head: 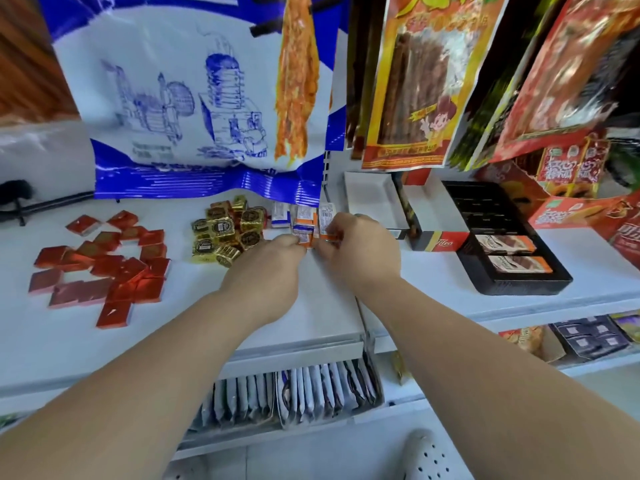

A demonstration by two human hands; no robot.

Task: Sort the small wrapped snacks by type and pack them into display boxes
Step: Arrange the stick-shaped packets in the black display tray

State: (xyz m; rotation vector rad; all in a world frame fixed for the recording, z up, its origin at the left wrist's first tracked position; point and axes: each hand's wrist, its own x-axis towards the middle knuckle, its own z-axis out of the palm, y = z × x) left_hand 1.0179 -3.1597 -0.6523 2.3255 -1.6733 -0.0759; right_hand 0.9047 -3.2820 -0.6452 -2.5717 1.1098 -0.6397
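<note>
Orange-and-white wrapped snacks (307,221), small flat packets with printed labels, lie in a loose bunch at the back of the white shelf (311,313), just under the lower edge of a big blue-and-white plastic bag (194,98) that stands behind them. We see both hands meeting at this bunch. The left hand (273,261) lies knuckles up with its fingers curled in, and its fingertips pinch one of the packets at the near edge of the bunch. The right hand (358,245) is curled as well, thumb side toward the left hand, and grips another orange-edged packet between thumb and fingers; we cannot tell how many packets it covers. The two hands nearly touch. Just left of the bunch sits a heap of gold foil squares (225,235) with dark round labels, and well to the left of that a wider scatter of red foil squares (100,271) lies flat on the shelf. To the right of the hands stands a black display tray (519,282) with ribbed slots, holding two brown-and-orange packets at its near end. Between the tray and the hands we see an open white cardboard box (372,197). Red and yellow snack bags (410,81) hang above.
</note>
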